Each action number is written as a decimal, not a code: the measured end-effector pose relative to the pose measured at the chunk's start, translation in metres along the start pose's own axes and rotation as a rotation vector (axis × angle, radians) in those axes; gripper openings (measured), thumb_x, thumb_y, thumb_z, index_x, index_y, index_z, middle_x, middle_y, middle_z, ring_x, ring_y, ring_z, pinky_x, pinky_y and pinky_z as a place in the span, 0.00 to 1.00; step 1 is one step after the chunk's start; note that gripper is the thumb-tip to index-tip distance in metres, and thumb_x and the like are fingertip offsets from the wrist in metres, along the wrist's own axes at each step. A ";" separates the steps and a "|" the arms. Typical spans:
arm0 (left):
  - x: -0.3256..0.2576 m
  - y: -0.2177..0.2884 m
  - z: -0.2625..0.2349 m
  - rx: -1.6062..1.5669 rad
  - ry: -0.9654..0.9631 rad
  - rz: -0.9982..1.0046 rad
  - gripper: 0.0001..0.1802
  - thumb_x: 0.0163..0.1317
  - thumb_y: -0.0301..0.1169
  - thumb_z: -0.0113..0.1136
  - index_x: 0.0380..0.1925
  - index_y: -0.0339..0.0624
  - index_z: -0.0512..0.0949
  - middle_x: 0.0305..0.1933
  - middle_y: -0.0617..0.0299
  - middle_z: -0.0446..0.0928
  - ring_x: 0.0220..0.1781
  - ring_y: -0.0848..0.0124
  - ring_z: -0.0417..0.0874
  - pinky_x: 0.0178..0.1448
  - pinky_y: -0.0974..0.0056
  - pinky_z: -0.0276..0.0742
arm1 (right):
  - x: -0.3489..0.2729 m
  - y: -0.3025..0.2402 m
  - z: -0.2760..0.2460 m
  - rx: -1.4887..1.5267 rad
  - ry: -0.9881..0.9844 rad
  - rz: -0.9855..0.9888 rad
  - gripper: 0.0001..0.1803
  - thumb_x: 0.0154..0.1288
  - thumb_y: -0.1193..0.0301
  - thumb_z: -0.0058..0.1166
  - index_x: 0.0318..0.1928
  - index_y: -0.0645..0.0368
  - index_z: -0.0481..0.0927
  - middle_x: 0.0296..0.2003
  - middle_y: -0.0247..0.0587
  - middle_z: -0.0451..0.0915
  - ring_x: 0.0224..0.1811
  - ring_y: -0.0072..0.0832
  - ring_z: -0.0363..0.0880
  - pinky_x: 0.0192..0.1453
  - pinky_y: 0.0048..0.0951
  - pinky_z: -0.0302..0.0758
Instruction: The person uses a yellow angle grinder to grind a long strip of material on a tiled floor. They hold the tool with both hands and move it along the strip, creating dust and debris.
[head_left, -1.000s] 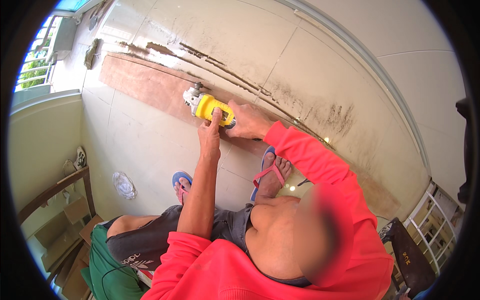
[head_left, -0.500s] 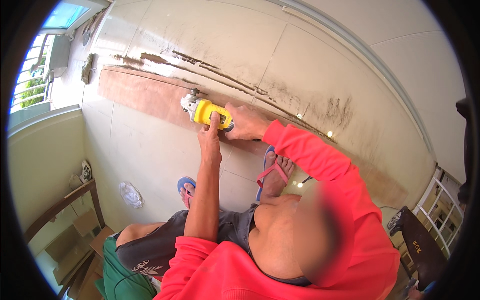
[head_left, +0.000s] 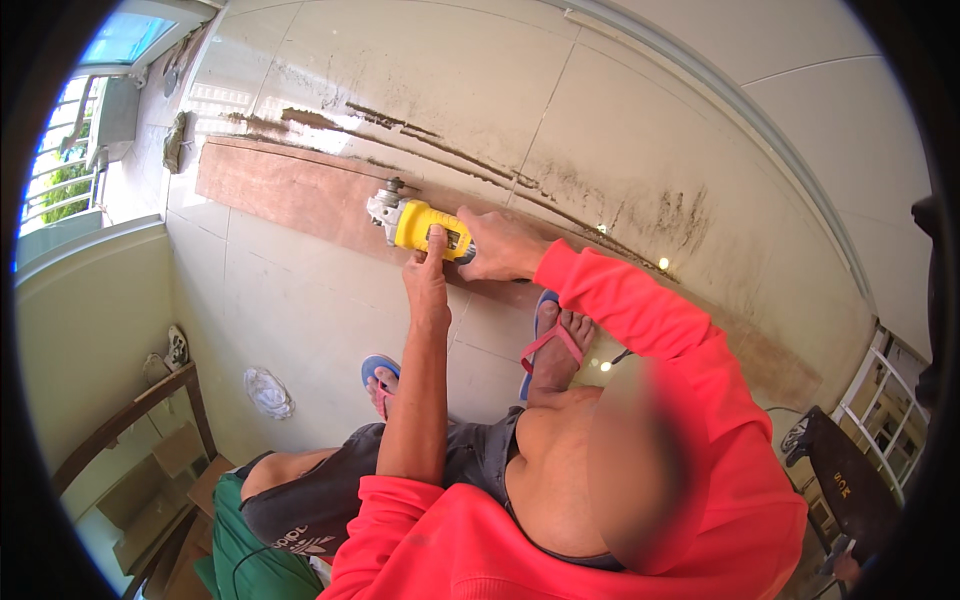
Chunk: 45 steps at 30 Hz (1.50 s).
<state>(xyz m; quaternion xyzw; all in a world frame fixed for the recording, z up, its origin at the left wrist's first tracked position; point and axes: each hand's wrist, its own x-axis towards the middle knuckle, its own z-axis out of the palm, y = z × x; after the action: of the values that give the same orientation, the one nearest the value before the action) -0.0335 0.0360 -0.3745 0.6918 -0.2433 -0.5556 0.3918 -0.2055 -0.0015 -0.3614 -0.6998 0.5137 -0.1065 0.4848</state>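
Clasping grinder (head_left: 415,222) over board (head_left: 290,190), 11 o'clock of centre, with left hand (head_left: 430,277) from 6 o'clock and right hand (head_left: 505,247) from 3 o'clock. Probably cutting or lining up; calls for steady two-handed control.

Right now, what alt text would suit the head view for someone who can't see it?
The left hand and right hand hold a yellow angle grinder at a long reddish-brown board on a tiled floor. Dark streaks mark the floor along the board's far side.
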 end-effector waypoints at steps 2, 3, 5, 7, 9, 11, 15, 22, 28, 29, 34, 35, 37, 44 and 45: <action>-0.002 0.001 0.002 -0.006 -0.002 0.013 0.37 0.67 0.56 0.74 0.51 0.26 0.82 0.46 0.61 0.82 0.47 0.76 0.76 0.53 0.69 0.71 | -0.001 -0.001 -0.002 -0.011 -0.018 0.023 0.37 0.49 0.57 0.71 0.55 0.65 0.72 0.38 0.62 0.87 0.43 0.60 0.88 0.49 0.54 0.82; -0.004 0.002 0.003 -0.002 0.004 0.014 0.37 0.67 0.56 0.74 0.51 0.26 0.82 0.46 0.61 0.82 0.47 0.76 0.76 0.53 0.69 0.71 | -0.002 -0.002 -0.002 -0.017 -0.027 0.034 0.37 0.48 0.58 0.71 0.54 0.65 0.72 0.39 0.61 0.88 0.44 0.59 0.89 0.51 0.54 0.83; -0.005 0.003 0.004 0.007 0.010 0.004 0.37 0.67 0.56 0.74 0.51 0.27 0.82 0.46 0.61 0.82 0.47 0.76 0.76 0.53 0.69 0.71 | -0.002 -0.003 -0.004 -0.025 -0.024 0.028 0.36 0.48 0.58 0.71 0.54 0.65 0.72 0.38 0.61 0.88 0.44 0.59 0.89 0.50 0.54 0.83; -0.007 0.004 0.004 0.019 0.017 -0.005 0.37 0.67 0.56 0.74 0.51 0.27 0.82 0.46 0.61 0.82 0.47 0.76 0.77 0.53 0.69 0.71 | -0.003 -0.003 -0.004 -0.029 -0.024 0.029 0.36 0.48 0.58 0.71 0.54 0.65 0.72 0.38 0.61 0.88 0.44 0.59 0.89 0.50 0.54 0.83; -0.007 0.004 0.004 0.037 0.025 -0.009 0.36 0.67 0.56 0.74 0.51 0.28 0.82 0.46 0.62 0.82 0.47 0.76 0.77 0.53 0.68 0.71 | -0.004 -0.002 -0.004 -0.035 -0.023 0.036 0.36 0.48 0.58 0.71 0.54 0.65 0.72 0.37 0.61 0.88 0.43 0.59 0.89 0.50 0.54 0.83; -0.007 0.003 0.005 0.032 0.017 -0.006 0.36 0.67 0.56 0.74 0.52 0.28 0.82 0.46 0.62 0.82 0.47 0.76 0.77 0.53 0.68 0.71 | -0.005 -0.001 -0.003 -0.041 -0.019 0.036 0.36 0.48 0.57 0.70 0.54 0.64 0.72 0.37 0.61 0.88 0.43 0.59 0.89 0.49 0.54 0.83; -0.008 0.003 0.005 0.039 0.019 -0.021 0.36 0.68 0.55 0.74 0.53 0.27 0.82 0.47 0.62 0.82 0.47 0.76 0.77 0.53 0.68 0.71 | -0.006 0.000 -0.002 -0.048 -0.016 0.040 0.36 0.49 0.57 0.70 0.54 0.64 0.72 0.37 0.61 0.88 0.43 0.58 0.89 0.49 0.54 0.84; -0.011 0.007 0.007 0.014 0.005 -0.016 0.35 0.69 0.53 0.73 0.55 0.28 0.82 0.48 0.62 0.83 0.48 0.76 0.77 0.55 0.68 0.72 | -0.005 0.004 0.000 -0.021 -0.007 0.010 0.39 0.50 0.56 0.72 0.56 0.66 0.71 0.37 0.66 0.86 0.43 0.63 0.87 0.47 0.56 0.82; -0.013 0.009 0.008 0.000 0.004 -0.031 0.34 0.69 0.53 0.74 0.55 0.29 0.81 0.49 0.63 0.83 0.50 0.76 0.77 0.57 0.68 0.71 | -0.004 0.007 0.002 -0.003 -0.005 0.011 0.39 0.50 0.56 0.72 0.56 0.67 0.71 0.36 0.66 0.86 0.42 0.63 0.87 0.47 0.56 0.82; -0.013 0.009 0.008 0.005 0.004 -0.033 0.34 0.69 0.53 0.74 0.55 0.29 0.81 0.49 0.63 0.83 0.50 0.76 0.77 0.57 0.68 0.71 | -0.004 0.007 0.002 -0.004 -0.006 0.012 0.39 0.50 0.57 0.72 0.56 0.67 0.71 0.36 0.66 0.86 0.42 0.63 0.87 0.47 0.56 0.82; -0.012 0.007 0.007 0.005 0.006 -0.034 0.35 0.68 0.54 0.74 0.55 0.29 0.82 0.49 0.62 0.83 0.51 0.76 0.78 0.57 0.68 0.71 | -0.003 0.007 0.003 -0.018 -0.003 0.012 0.38 0.50 0.56 0.72 0.55 0.67 0.71 0.36 0.66 0.86 0.42 0.63 0.87 0.46 0.56 0.82; -0.012 0.006 0.007 0.003 0.005 -0.033 0.35 0.68 0.54 0.74 0.55 0.29 0.82 0.49 0.62 0.83 0.51 0.76 0.78 0.57 0.68 0.71 | -0.003 0.007 0.003 -0.022 -0.005 0.014 0.38 0.50 0.56 0.73 0.54 0.67 0.71 0.36 0.65 0.86 0.41 0.63 0.87 0.46 0.56 0.82; -0.011 0.005 0.007 0.002 0.005 -0.033 0.35 0.68 0.54 0.74 0.55 0.29 0.82 0.49 0.62 0.83 0.50 0.76 0.78 0.57 0.68 0.71 | -0.003 0.008 0.004 -0.026 -0.005 0.014 0.38 0.50 0.56 0.73 0.54 0.66 0.71 0.36 0.65 0.86 0.41 0.63 0.87 0.46 0.56 0.82; -0.010 0.003 0.006 0.002 -0.001 -0.032 0.35 0.68 0.54 0.74 0.55 0.29 0.81 0.49 0.62 0.82 0.50 0.76 0.77 0.56 0.68 0.71 | -0.003 0.010 0.005 -0.028 -0.001 0.012 0.38 0.49 0.56 0.73 0.54 0.66 0.71 0.36 0.65 0.86 0.42 0.63 0.87 0.47 0.56 0.82; -0.010 0.004 0.007 0.013 0.009 -0.038 0.36 0.68 0.54 0.74 0.55 0.29 0.81 0.49 0.62 0.82 0.50 0.76 0.77 0.56 0.68 0.71 | -0.003 0.010 0.005 -0.036 -0.003 0.016 0.38 0.49 0.56 0.73 0.54 0.66 0.71 0.36 0.65 0.86 0.42 0.63 0.87 0.48 0.56 0.82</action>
<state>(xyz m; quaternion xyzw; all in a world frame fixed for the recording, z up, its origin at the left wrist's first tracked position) -0.0421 0.0398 -0.3663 0.7011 -0.2319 -0.5584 0.3779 -0.2095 0.0037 -0.3709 -0.7045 0.5203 -0.0926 0.4738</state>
